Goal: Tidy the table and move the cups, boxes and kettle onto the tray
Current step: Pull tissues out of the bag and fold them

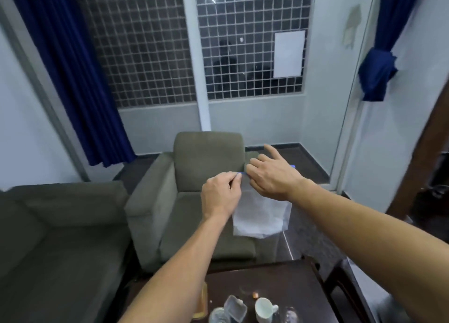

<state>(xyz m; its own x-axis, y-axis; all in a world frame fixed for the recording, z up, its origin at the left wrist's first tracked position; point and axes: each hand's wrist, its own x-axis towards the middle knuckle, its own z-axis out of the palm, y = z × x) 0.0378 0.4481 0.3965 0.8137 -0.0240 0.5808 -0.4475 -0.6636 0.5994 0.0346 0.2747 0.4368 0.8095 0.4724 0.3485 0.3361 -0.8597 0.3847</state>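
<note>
You hold one clear plastic bag (262,218) up in the air in front of one green armchair (209,157), both hands on its blue top strip. Your left hand (220,196) pinches the strip's left end. Your right hand (272,177) curls its fingers on the strip beside it, index finger pointing straight out. Below, on the dark table (291,281), stand one white cup (264,309) and one clear box (234,307) just beside it, lid open. Your forearms hide part of the table's near edge.
</note>
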